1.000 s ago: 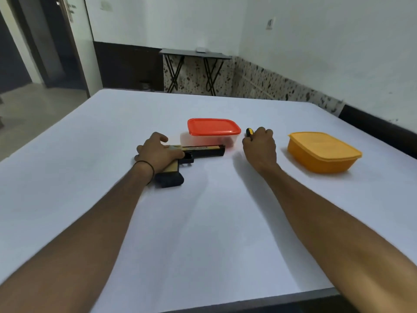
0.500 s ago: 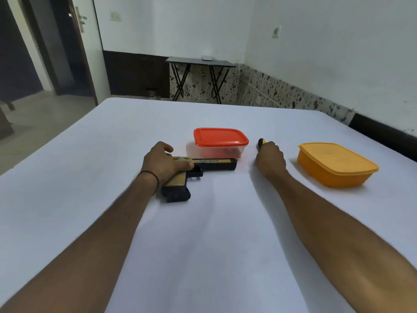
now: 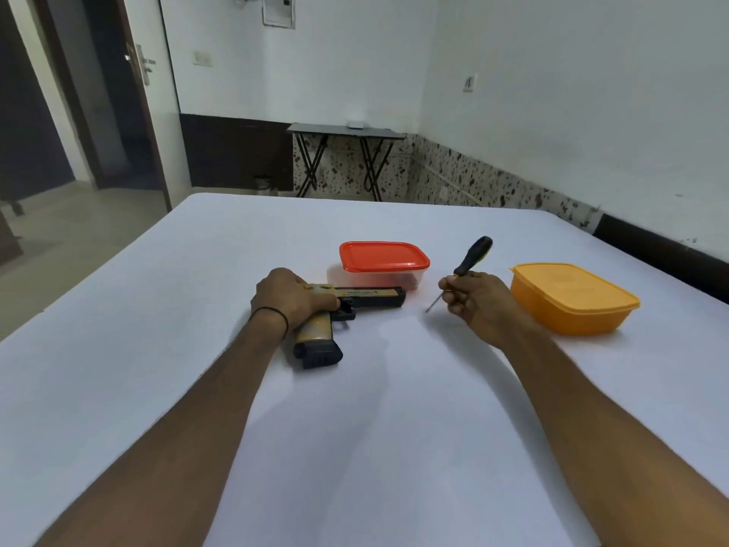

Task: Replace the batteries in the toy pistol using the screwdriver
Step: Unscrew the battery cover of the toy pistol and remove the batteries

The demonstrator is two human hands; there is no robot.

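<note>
While our left hand point(image 3: 290, 300) grips the toy pistol point(image 3: 371, 298), lying flat on the table point(image 3: 157, 349) at 12 o'clock, our right hand point(image 3: 481, 302) at 1 o'clock pinches the screwdriver point(image 3: 473, 256) aloft. We judge nothing opened yet: unscrewing, battery swap and reclosing remain.
</note>
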